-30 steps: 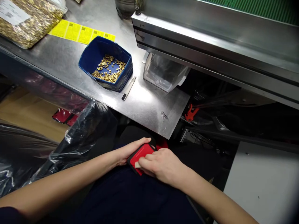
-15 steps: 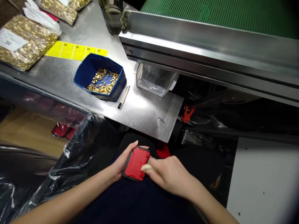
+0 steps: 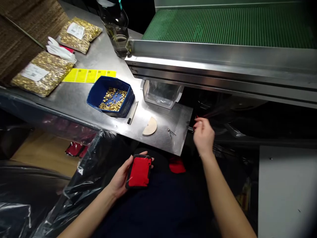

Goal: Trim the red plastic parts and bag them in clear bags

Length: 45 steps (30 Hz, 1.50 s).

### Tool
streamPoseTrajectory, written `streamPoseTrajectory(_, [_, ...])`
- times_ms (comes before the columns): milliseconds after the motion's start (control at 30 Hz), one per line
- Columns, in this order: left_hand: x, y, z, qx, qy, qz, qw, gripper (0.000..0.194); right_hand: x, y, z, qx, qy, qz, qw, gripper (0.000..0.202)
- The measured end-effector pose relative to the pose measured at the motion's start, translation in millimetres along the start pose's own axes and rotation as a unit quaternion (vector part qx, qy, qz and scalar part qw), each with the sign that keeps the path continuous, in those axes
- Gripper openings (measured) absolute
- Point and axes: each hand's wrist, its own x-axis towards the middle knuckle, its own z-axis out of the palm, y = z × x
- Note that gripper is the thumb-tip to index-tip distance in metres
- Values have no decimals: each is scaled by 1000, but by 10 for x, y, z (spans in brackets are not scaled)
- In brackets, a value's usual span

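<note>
My left hand (image 3: 121, 177) is closed around the edges of a flat red and black case (image 3: 139, 172), held over my lap with its red face up. Out past the table's right corner is my right hand (image 3: 203, 135), fingers curled at a red plastic piece (image 3: 195, 125) that is mostly hidden behind them. A pale half-round disc (image 3: 150, 126) lies on the metal table (image 3: 162, 140) near its front edge. To the right of the disc rests a small metal pin-like part (image 3: 170, 131).
A blue bin (image 3: 92, 96) holds small brass-coloured parts, with a utility knife (image 3: 133, 113) beside it. Behind are yellow labels (image 3: 84, 75), bags of brass parts (image 3: 48, 74) and a bottle (image 3: 116, 31). A clear tray (image 3: 162, 94) sits under the green conveyor's metal rail (image 3: 210, 72).
My right hand has left the case and moved up and right to the red piece by the table corner. The pale disc, earlier in that hand, now lies on the table.
</note>
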Motion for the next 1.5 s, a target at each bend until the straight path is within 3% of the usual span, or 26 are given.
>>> streamPoseTrajectory(100, [48, 36, 0, 15, -13, 24, 1000, 71, 85, 686, 19, -51, -5, -2, 999, 52])
streamPoseTrajectory(200, [104, 52, 49, 32, -34, 13, 999, 69, 244, 1057, 187, -77, -84, -86, 990, 56])
streamPoseTrajectory(400, [192, 3, 199, 63, -43, 21, 997, 64, 565, 1293, 436, -106, -167, -200, 960, 53])
streamPoseTrajectory(500, [245, -70, 266, 94, -20, 58, 994, 62, 585, 1400, 333, -101, -187, -248, 945, 50])
streamPoseTrajectory(600, [304, -155, 328, 170, 20, 120, 978, 55, 424, 1457, 102, -73, -240, -322, 913, 47])
streamPoseTrajectory(767, [411, -279, 381, 288, 30, 173, 942, 56, -196, 1177, -289, 2, -358, -428, 830, 38])
streamPoseTrajectory(867, [466, -335, 343, 346, 11, 185, 920, 61, -551, 840, -373, -27, -441, -428, 788, 18])
streamPoseTrajectory(1033, [522, -394, 207, 428, 12, 225, 875, 59, -863, 391, -355, -77, -453, -334, 823, 21])
streamPoseTrajectory(1167, [532, -382, 133, 415, 25, 230, 880, 59, -898, 176, -404, -87, -455, -299, 834, 29])
streamPoseTrajectory(1367, [417, -260, 190, 443, -44, 157, 881, 85, -775, 90, -547, -92, -474, -287, 827, 35])
streamPoseTrajectory(1433, [369, -213, 249, 480, -70, 150, 861, 92, -697, 119, -620, -94, -478, -285, 825, 36])
streamPoseTrajectory(1500, [338, -170, 329, 550, -112, 151, 814, 99, -590, 160, -721, -92, -491, -281, 820, 37])
